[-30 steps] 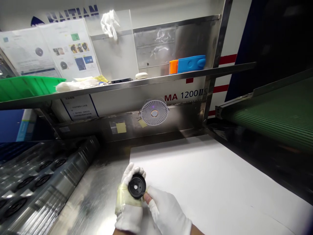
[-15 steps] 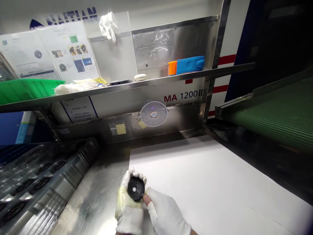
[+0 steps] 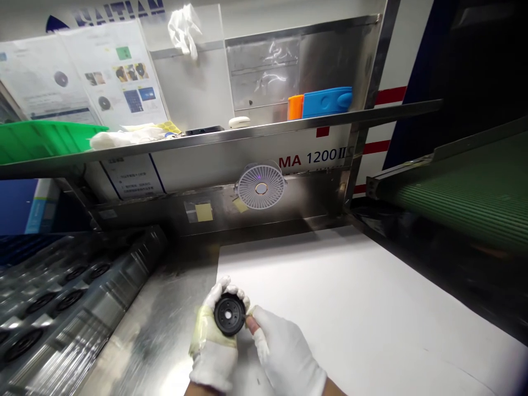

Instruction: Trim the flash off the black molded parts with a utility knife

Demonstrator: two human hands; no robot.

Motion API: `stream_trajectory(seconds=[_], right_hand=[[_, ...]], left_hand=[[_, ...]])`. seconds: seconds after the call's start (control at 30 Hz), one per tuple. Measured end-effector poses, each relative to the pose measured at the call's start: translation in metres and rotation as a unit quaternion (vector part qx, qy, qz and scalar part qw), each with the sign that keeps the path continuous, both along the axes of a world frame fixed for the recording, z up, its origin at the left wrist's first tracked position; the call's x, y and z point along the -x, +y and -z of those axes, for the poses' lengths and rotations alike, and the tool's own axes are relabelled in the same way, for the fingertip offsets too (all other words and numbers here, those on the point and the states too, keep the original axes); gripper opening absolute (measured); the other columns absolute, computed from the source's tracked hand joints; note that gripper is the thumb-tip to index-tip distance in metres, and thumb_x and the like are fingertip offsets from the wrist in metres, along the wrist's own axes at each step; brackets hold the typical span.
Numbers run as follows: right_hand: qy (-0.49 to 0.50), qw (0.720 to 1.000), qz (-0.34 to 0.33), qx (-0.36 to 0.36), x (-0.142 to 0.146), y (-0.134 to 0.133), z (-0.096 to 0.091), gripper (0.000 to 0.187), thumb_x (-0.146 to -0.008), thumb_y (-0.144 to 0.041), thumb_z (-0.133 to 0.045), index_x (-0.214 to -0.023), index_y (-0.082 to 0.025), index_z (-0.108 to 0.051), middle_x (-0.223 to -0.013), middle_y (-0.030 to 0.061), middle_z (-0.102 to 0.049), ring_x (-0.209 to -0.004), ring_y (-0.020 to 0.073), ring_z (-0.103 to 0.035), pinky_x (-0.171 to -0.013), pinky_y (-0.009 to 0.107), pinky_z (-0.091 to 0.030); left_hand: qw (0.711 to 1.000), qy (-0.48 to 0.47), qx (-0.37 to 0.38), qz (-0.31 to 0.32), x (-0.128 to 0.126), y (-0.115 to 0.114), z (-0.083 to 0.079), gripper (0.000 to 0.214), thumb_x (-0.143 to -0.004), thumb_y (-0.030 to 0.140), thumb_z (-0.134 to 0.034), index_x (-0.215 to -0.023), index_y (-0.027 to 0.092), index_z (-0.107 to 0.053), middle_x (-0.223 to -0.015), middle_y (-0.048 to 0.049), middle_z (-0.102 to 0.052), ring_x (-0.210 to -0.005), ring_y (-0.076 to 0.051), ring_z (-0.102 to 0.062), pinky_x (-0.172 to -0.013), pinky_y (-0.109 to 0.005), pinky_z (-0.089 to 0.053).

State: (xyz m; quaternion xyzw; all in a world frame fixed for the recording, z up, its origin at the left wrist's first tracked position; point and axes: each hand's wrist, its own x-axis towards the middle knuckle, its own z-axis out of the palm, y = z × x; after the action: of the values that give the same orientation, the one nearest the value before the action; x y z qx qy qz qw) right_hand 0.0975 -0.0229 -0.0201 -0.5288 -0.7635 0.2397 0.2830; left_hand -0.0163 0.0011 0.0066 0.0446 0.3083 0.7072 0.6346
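A round black plastic wheel (image 3: 223,322) with a hole in its middle faces me above the left edge of the white sheet. My left hand (image 3: 215,345), in a white glove with a yellowish patch, is closed round it from below and the left, fingertips over its far rim. My right hand (image 3: 284,346), also white-gloved with a bare thumb tip showing, is pinched closed at the wheel's right rim. Whatever sits between those fingers is too small or hidden to make out.
Clear plastic trays (image 3: 124,297) of black wheels stand at the left. A white sheet (image 3: 330,297) covers the steel table. Behind are a small fan (image 3: 261,188) and a shelf (image 3: 256,130) with a green bin (image 3: 45,140). A green conveyor belt (image 3: 474,192) runs at the right.
The wheel has turned to face me more squarely, tilting in my left hand. Both hands have shifted up slightly, and my right hand stays at the rim. The view has moved a little.
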Motion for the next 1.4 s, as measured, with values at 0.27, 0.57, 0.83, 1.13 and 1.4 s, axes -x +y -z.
stream_trajectory(seconds=[0.27, 0.57, 0.83, 1.13, 1.4], right_hand=[[-0.005, 0.999, -0.040, -0.008, 0.010, -0.006, 0.006, 0.028, -0.089, -0.034, -0.030, -0.079, -0.023, -0.054, -0.076, 0.0005, -0.064, -0.066, 0.0163, -0.058, -0.054, 0.023, -0.033], [0.001, 1.000, 0.006, -0.007, 0.000, -0.001, 0.000, 0.029, -0.091, -0.031, -0.028, -0.082, -0.023, -0.054, -0.075, 0.0004, -0.063, -0.064, 0.0147, -0.057, -0.055, 0.022, -0.034], [-0.032, 0.999, -0.034, -0.009, 0.011, -0.006, 0.009, 0.027, -0.089, -0.032, -0.030, -0.082, -0.023, -0.055, -0.078, 0.0007, -0.065, -0.068, 0.0175, -0.060, -0.057, 0.024, -0.035], [0.010, 1.000, 0.001, -0.019, -0.002, -0.003, 0.002, 0.027, -0.091, -0.027, -0.030, -0.085, -0.022, -0.056, -0.077, 0.0012, -0.063, -0.067, 0.0153, -0.058, -0.058, 0.023, -0.036], [-0.008, 1.000, -0.002, -0.022, 0.012, -0.014, 0.006, 0.024, -0.091, -0.028, -0.031, -0.080, -0.023, -0.052, -0.075, -0.0013, -0.061, -0.065, 0.0154, -0.055, -0.055, 0.024, -0.032]], left_hand=[[0.998, 0.011, -0.027, -0.049, -0.002, -0.003, 0.005, 0.017, -0.068, 0.008, -0.056, -0.083, 0.016, -0.058, -0.071, -0.0022, -0.055, -0.067, -0.013, -0.057, -0.067, -0.031, -0.051], [1.000, -0.001, -0.003, 0.026, 0.003, -0.001, 0.004, 0.014, -0.070, 0.014, -0.051, -0.081, 0.013, -0.058, -0.064, -0.0051, -0.054, -0.059, -0.017, -0.056, -0.057, -0.034, -0.050], [0.999, -0.012, -0.016, -0.033, -0.002, -0.003, -0.001, 0.013, -0.069, 0.007, -0.056, -0.079, 0.014, -0.055, -0.067, -0.0018, -0.053, -0.061, -0.012, -0.055, -0.061, -0.028, -0.050], [0.998, 0.016, -0.030, 0.043, -0.001, -0.008, -0.005, 0.010, -0.071, 0.015, -0.052, -0.079, 0.012, -0.058, -0.066, -0.0054, -0.054, -0.059, -0.016, -0.055, -0.053, -0.032, -0.050], [0.998, -0.015, -0.061, -0.031, -0.002, -0.006, 0.001, 0.005, -0.071, 0.010, -0.057, -0.075, 0.013, -0.056, -0.066, -0.0012, -0.052, -0.062, -0.012, -0.054, -0.063, -0.027, -0.049]])
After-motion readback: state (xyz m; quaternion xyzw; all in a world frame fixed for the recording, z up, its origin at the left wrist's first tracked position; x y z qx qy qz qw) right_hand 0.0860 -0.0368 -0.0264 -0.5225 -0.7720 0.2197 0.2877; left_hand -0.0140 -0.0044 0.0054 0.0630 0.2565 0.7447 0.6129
